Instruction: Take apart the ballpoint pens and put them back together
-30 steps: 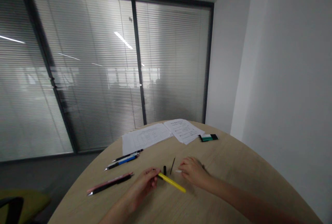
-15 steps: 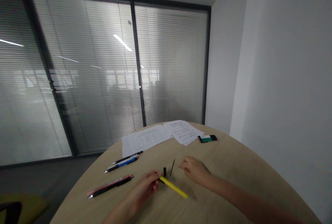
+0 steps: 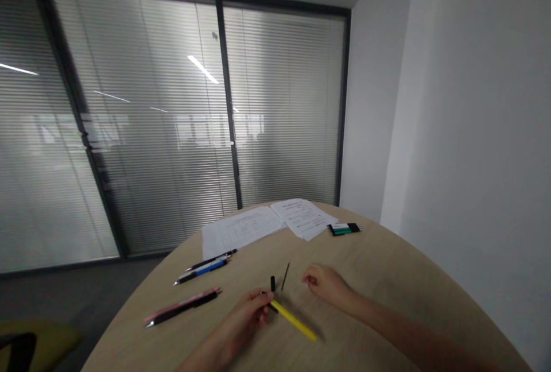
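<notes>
My left hand (image 3: 252, 314) pinches the front end of a yellow pen barrel (image 3: 295, 321), whose other end slants down to the right over the wooden table (image 3: 387, 280). Just beyond it lie a small black pen part (image 3: 272, 283) and a thin dark refill (image 3: 286, 275). My right hand (image 3: 326, 284) hovers to the right of those parts with its fingers curled together; whatever it pinches is too small to make out.
A pink and a black pen (image 3: 183, 306) lie at the left, black and blue pens (image 3: 206, 264) farther back. Printed sheets (image 3: 267, 224) and a green and black pen bundle (image 3: 344, 228) sit near the far edge. Glass partition with blinds (image 3: 172, 125) behind.
My right hand lifted off the table and drew back slightly to the right. My left hand pulled the yellow barrel a little nearer and lower.
</notes>
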Demonstrator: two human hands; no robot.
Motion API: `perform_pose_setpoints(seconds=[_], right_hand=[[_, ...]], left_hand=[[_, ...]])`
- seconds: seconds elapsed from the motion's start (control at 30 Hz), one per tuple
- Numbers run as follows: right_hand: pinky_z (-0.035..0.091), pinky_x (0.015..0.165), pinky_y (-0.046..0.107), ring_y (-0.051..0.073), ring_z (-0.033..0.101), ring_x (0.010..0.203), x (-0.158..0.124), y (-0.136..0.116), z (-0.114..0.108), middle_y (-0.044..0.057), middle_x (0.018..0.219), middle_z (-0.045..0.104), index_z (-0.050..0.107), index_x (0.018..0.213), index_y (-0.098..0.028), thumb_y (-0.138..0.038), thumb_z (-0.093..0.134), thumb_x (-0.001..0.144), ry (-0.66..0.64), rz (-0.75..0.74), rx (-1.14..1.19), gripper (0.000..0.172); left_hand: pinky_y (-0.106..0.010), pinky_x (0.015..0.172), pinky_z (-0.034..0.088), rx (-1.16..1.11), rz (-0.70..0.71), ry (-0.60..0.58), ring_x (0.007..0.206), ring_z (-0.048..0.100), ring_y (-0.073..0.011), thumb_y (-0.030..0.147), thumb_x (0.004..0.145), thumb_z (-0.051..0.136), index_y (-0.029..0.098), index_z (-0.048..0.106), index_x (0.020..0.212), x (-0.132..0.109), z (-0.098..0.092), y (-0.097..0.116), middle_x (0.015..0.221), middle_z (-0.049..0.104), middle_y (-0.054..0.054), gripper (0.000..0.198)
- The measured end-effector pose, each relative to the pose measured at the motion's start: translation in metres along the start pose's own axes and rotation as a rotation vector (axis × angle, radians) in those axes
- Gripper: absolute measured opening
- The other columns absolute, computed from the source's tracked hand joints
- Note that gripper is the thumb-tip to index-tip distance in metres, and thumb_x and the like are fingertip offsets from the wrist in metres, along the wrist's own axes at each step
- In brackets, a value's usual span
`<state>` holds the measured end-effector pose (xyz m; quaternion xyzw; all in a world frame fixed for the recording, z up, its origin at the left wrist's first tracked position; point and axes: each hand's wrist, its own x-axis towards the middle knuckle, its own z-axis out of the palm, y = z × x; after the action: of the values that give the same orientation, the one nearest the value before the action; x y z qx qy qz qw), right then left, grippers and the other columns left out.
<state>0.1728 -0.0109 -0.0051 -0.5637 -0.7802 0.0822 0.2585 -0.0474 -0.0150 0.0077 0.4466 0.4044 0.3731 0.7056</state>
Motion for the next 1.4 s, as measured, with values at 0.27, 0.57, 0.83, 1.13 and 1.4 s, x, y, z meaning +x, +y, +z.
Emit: perform_pose_setpoints(seconds=[0.27, 0.57, 0.83, 1.13, 1.4], right_hand=[[0.039, 0.068, 0.020, 0.013, 0.054, 0.075, 0.003, 0.004, 0.005, 0.004, 0.081, 0.062, 0.064, 0.083, -0.017, -0.004, 0.044, 0.066, -0.014, 0.001, 0.009, 0.030], [0.039, 0.079, 0.023, 0.014, 0.053, 0.089, -0.008, 0.006, -0.009, 0.004, 0.097, 0.058, 0.059, 0.098, -0.019, -0.004, 0.044, 0.066, 0.054, -0.045, 0.095, 0.038], [0.041, 0.078, 0.027, 0.016, 0.054, 0.087, -0.050, 0.000, -0.004, 0.004, 0.093, 0.060, 0.058, 0.094, -0.022, -0.013, 0.038, 0.079, 0.156, -0.043, 0.154, 0.026], [0.040, 0.078, 0.027, 0.016, 0.054, 0.086, -0.058, -0.010, 0.004, 0.004, 0.092, 0.061, 0.057, 0.095, -0.022, -0.012, 0.042, 0.078, 0.097, -0.288, -0.042, 0.025], [0.043, 0.063, 0.021, 0.014, 0.057, 0.069, -0.051, 0.012, 0.026, 0.001, 0.076, 0.063, 0.057, 0.086, -0.022, -0.011, 0.046, 0.076, 0.139, -0.494, -0.234, 0.019]], left_hand=[[-0.016, 0.042, 0.028, -0.013, -0.026, 0.000, 0.041, 0.039, -0.0042, 0.025, 0.056, 0.074, 0.012, 0.060, 0.062, 0.002, -0.003, 0.000, 0.044, 0.046, 0.007, 0.020], [-0.015, 0.039, 0.026, -0.026, -0.023, -0.012, 0.037, 0.039, -0.0031, 0.024, 0.059, 0.072, 0.012, 0.059, 0.062, 0.001, -0.001, 0.000, 0.042, 0.046, 0.007, 0.018], [-0.014, 0.038, 0.025, -0.038, -0.049, 0.034, 0.036, 0.041, -0.0033, 0.025, 0.058, 0.072, 0.013, 0.057, 0.061, 0.004, -0.006, -0.001, 0.042, 0.050, 0.007, 0.019], [-0.014, 0.041, 0.030, -0.095, -0.100, 0.062, 0.036, 0.044, -0.0034, 0.018, 0.060, 0.071, 0.014, 0.055, 0.063, 0.005, -0.009, -0.002, 0.045, 0.053, 0.005, 0.016], [-0.014, 0.040, 0.028, -0.084, -0.101, 0.036, 0.036, 0.045, -0.0044, 0.022, 0.060, 0.071, 0.014, 0.056, 0.064, 0.006, -0.011, -0.006, 0.041, 0.050, 0.006, 0.017]])
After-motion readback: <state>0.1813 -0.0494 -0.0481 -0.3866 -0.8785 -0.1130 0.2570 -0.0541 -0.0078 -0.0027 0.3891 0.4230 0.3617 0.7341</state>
